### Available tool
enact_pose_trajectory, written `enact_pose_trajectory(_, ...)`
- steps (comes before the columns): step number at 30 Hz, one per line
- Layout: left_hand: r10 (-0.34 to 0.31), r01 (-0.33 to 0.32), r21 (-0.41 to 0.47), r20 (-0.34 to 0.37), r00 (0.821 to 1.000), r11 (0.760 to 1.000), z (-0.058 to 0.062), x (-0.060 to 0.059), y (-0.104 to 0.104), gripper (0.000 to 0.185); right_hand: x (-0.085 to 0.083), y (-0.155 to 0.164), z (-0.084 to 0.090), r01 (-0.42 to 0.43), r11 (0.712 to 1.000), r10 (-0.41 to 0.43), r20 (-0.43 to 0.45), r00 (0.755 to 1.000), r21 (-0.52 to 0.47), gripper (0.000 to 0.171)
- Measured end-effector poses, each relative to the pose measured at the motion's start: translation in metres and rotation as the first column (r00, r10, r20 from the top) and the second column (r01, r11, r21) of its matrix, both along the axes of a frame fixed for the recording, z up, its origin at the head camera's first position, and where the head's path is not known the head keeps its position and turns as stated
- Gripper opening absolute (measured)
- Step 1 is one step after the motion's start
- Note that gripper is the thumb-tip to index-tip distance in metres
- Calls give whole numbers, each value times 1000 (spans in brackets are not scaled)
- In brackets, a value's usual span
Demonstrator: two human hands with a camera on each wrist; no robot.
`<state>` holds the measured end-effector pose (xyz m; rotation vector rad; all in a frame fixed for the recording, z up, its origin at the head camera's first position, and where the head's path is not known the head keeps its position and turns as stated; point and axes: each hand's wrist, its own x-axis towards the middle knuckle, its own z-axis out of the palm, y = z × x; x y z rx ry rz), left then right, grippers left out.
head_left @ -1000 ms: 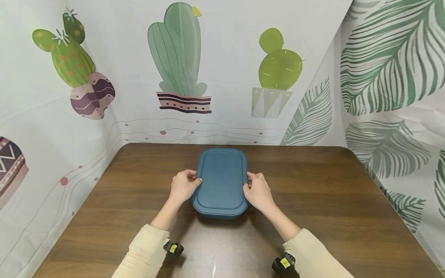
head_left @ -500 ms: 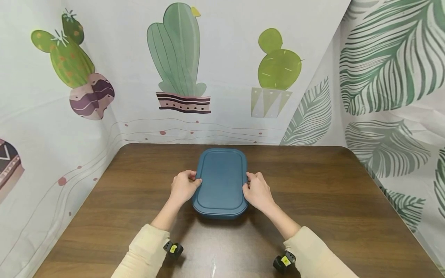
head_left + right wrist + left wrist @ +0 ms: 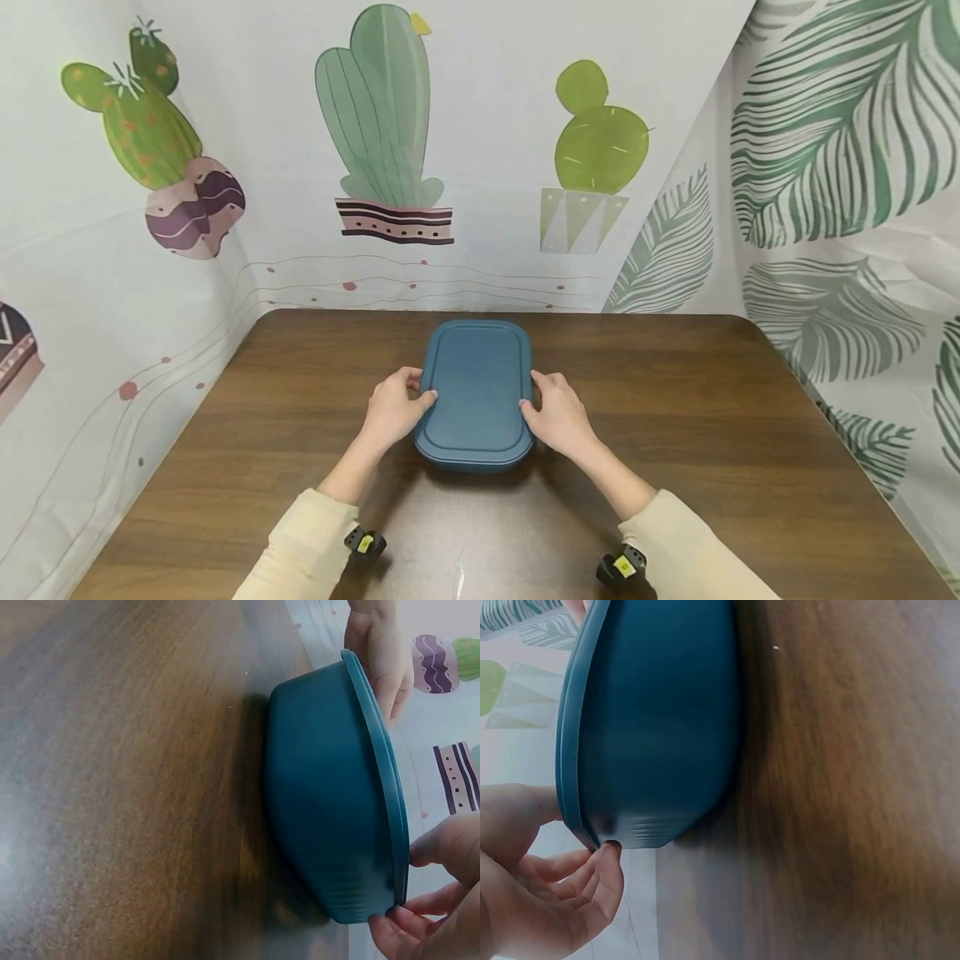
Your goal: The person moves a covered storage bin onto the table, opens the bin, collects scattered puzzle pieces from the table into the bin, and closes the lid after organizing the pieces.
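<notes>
Left hand (image 3: 392,408) on the left long side of the box (image 3: 476,392), thumb lying over the lid's edge, fingers curled down under the rim; in the left wrist view, fingertips (image 3: 609,855) pinching just beneath the rim at the near corner. Right hand (image 3: 555,412) on the opposite long side, mirrored: thumb on top of the lid (image 3: 474,385), fingers (image 3: 401,919) tucked under the rim, as seen in the right wrist view. Both hands gripping the rim, neither spread flat.

Dark teal box, rectangular with rounded corners, resting flat on the brown wooden counter (image 3: 712,433), about the middle of it, long axis running away from the person. Lid of the same teal colour covering the whole top, with a shallow raised border around a sunken flat panel. Seated all round, so far as the head view shows; wrist views show the lid's edge overhanging the box wall slightly. Walls smooth and tapering toward the base, with fine ridges near the corner. Contents hidden by the lid and by the opaque walls; cannot tell whether anything lies inside.

Cream sleeves (image 3: 300,550) on both forearms, with a small black and yellow clip (image 3: 363,543) at each wrist. Behind the counter, a pale cloth printed with potted cactuses (image 3: 382,125); to the right, a cloth with green fern leaves (image 3: 840,125).
</notes>
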<state>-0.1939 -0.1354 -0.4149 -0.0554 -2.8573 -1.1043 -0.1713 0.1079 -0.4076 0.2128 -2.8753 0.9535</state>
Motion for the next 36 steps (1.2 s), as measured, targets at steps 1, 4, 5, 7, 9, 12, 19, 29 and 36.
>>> enact_pose_trajectory(1, -7, 7, -16, -7, 1000, 1000, 0, 1, -1, 44, 1, 0, 0, -6, 1000, 6, -6, 1000, 14, 52)
enact_pose_trajectory(4, -27, 25, -67, -34, 999, 997, -1, 4, -3, 45, 4, 0, 0, -25, 999, 27, -35, 999, 45, 53)
enact_pose_trajectory(5, -36, 32, -89, -48, 998, 995, 0, 5, -3, 45, 5, 0, 0, -34, 998, 37, -48, 998, 53, 53)
enact_pose_trajectory(7, -59, 48, -132, -80, 995, 990, 1, 8, -5, 44, 8, 1, 0, -53, 996, 58, -72, 996, 68, 53)
enact_pose_trajectory(9, -92, 73, -166, -108, 990, 983, 3, 10, -6, 44, 10, 1, 1, -78, 993, 87, -103, 991, 83, 52)
enact_pose_trajectory(12, -157, 126, -210, -141, 977, 970, 3, 13, -10, 45, 13, 2, 1, -104, 989, 117, -130, 985, 104, 53)
enact_pose_trajectory(19, -310, 272, -243, -133, 942, 931, 2, 18, -19, 55, 18, 2, 2, -185, 971, 205, -131, 970, 149, 58)
enact_pose_trajectory(29, -409, 389, -248, -36, 912, 887, 6, 26, -25, 86, 24, 9, 10, -330, 932, 332, 14, 943, 149, 72)
enact_pose_trajectory(36, -399, 387, -251, 2, 917, 887, 8, 27, -24, 89, 24, 12, 10, -383, 908, 378, 58, 924, 170, 74)
